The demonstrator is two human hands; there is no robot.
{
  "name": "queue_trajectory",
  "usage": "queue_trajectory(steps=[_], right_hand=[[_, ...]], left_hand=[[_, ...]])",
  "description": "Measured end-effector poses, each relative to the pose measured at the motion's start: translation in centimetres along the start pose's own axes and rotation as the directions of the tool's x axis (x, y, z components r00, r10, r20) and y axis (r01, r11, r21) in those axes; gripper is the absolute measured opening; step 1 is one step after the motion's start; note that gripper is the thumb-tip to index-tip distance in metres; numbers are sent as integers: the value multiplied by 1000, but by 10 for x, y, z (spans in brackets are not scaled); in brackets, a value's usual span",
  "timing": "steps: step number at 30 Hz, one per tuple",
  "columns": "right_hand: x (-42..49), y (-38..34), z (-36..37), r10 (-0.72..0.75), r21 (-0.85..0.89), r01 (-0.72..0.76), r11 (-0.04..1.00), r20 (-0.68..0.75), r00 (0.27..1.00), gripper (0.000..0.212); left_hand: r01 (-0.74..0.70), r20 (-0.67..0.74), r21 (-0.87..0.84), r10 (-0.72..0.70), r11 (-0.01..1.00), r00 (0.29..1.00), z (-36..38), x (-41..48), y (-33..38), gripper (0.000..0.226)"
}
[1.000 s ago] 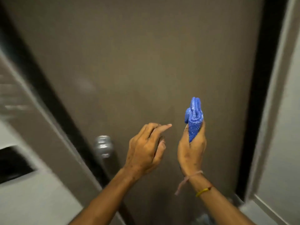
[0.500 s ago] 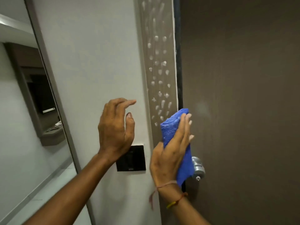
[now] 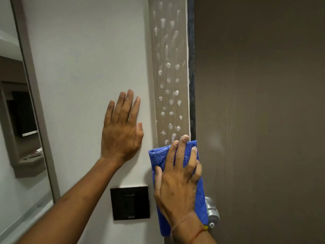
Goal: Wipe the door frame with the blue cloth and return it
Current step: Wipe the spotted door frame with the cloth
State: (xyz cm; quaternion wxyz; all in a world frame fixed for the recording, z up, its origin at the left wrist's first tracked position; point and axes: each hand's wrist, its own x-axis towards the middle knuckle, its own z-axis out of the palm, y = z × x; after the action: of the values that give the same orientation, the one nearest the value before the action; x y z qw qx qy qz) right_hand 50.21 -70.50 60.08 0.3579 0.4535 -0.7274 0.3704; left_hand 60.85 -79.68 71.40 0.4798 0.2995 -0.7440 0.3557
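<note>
The grey-brown door frame [image 3: 169,50] runs upright through the middle of the view, dotted with white foam spots. A folded blue cloth [image 3: 159,155] lies flat against the frame's lower part. My right hand [image 3: 177,176] presses on the cloth with fingers spread, fingertips near its top edge. My left hand [image 3: 121,129] rests flat and open on the white wall [image 3: 88,67] just left of the frame, holding nothing.
The dark brown door [image 3: 260,111] fills the right side, with a silver knob [image 3: 212,213] just right of the cloth. A black switch plate [image 3: 130,202] sits on the wall below my left hand. A mirror or opening with a grey frame [image 3: 37,110] stands at far left.
The view swung from the door face to the frame. My right hand laid the cloth flat on the frame below the foam spots. My left hand came to rest flat on the wall.
</note>
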Motion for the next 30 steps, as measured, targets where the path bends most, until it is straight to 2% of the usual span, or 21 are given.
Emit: queue_trajectory(steps=[6,12,20,25,30], right_hand=[[28,-6,5,-68,23,71,997,-105,992,69],[126,-31,-44,-72,92,97,991,-246,967,73],[115,-35,-38,57,205,3,979,-285,957,74],[130,-38,-47,28,116,1,993,-250,968,75],[195,-52,-76,15,116,23,993,-317,948,75]], left_hand=[[-32,-19,15,32,999,999,2,0,-3,64],[-51,-41,8,51,999,998,3,0,-5,62],[-43,-62,1,43,999,997,3,0,-4,61],[-43,-41,8,43,999,998,4,1,-4,62],[25,-47,-19,-26,1000,999,-3,29,-6,66]])
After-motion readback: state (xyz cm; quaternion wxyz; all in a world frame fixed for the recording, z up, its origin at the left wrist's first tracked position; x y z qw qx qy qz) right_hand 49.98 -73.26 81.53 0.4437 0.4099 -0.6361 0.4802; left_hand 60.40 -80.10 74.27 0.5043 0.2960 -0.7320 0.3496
